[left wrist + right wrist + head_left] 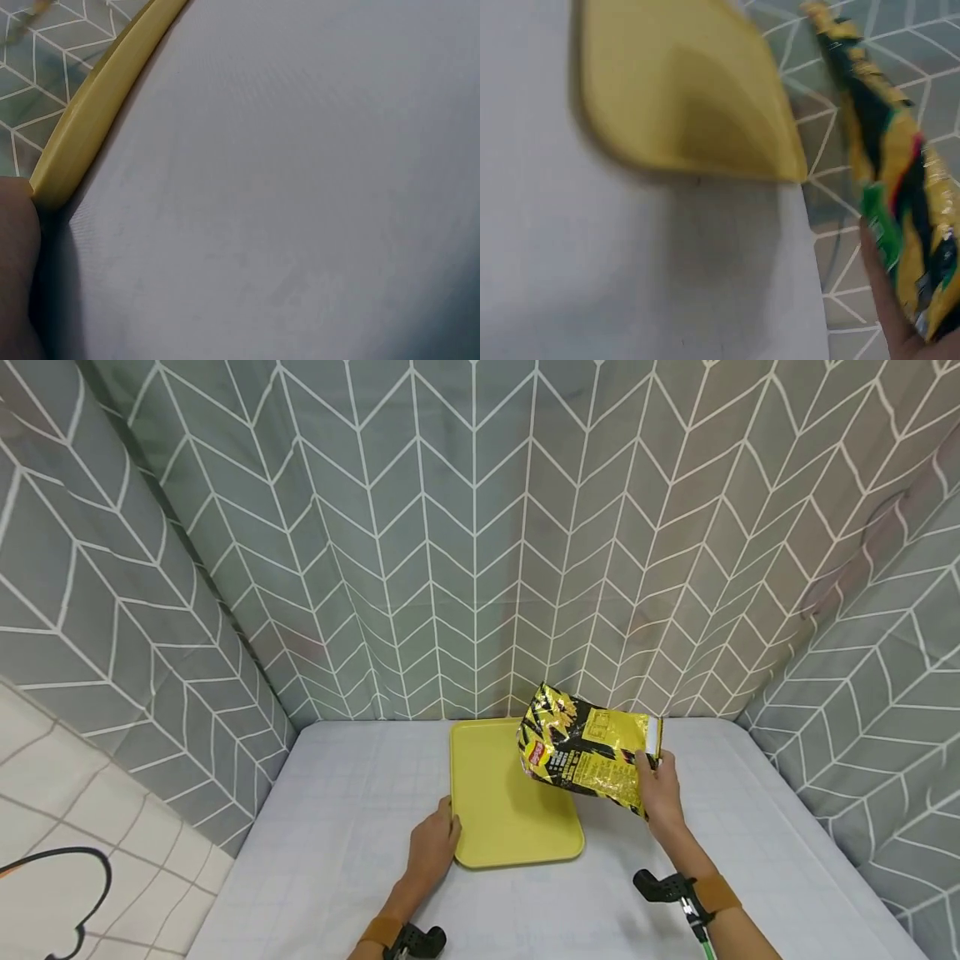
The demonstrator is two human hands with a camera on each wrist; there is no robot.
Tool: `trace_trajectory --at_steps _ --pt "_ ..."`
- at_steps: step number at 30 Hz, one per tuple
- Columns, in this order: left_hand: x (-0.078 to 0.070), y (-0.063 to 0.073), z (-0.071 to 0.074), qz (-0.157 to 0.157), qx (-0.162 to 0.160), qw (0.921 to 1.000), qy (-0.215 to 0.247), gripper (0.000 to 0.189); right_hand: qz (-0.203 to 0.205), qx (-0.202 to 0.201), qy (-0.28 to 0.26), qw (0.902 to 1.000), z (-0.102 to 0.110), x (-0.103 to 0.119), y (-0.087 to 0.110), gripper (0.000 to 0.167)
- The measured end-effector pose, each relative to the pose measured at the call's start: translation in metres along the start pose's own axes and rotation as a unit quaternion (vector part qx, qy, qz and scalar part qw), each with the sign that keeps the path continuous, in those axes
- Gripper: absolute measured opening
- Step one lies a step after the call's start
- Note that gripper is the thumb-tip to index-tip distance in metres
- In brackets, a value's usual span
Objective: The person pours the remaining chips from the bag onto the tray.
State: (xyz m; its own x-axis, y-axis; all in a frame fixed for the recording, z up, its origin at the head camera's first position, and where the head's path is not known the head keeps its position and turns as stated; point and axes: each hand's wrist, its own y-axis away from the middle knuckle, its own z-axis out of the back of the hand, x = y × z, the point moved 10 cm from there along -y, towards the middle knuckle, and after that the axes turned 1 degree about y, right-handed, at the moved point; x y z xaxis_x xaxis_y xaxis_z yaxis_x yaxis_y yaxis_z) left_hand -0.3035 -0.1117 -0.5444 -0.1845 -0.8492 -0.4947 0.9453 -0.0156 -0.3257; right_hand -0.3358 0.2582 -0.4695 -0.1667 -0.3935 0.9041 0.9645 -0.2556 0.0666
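A yellow rectangular tray lies on the white-covered table. My left hand grips its left edge near the front corner; only part of that hand shows in the left wrist view, beside the tray's rim. A yellow and black snack bag is held up by my right hand, which pinches its right end. The bag slants over the tray's right side, its far end toward the curtain. From the right wrist, the bag appears beside the tray, whose surface carries a shadow.
A white cloth covers the table. Grey chevron-patterned curtain stands behind the table and at both sides. White tiled flooring or fabric shows at lower left. Each wrist wears a strapped black camera mount.
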Motion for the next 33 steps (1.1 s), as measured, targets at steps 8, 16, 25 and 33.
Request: trace_trajectory --at_steps 8,16,25,33 --pt "0.006 0.001 -0.002 0.014 -0.001 0.9998 0.012 0.037 0.021 0.019 0.019 0.9994 -0.005 0.001 0.000 0.059" --pt "0.006 0.002 -0.004 0.022 0.001 0.9997 0.004 0.036 0.016 0.005 0.050 0.9986 -0.006 0.000 -0.001 0.059" --pt "0.006 0.002 -0.005 0.019 0.000 0.9998 -0.005 0.036 0.020 0.012 0.045 0.9987 -0.008 -0.001 -0.001 0.058" --pt "0.004 0.002 -0.003 0.017 -0.001 0.9998 0.003 0.036 0.036 0.005 0.054 0.9979 -0.008 0.000 0.000 0.057"
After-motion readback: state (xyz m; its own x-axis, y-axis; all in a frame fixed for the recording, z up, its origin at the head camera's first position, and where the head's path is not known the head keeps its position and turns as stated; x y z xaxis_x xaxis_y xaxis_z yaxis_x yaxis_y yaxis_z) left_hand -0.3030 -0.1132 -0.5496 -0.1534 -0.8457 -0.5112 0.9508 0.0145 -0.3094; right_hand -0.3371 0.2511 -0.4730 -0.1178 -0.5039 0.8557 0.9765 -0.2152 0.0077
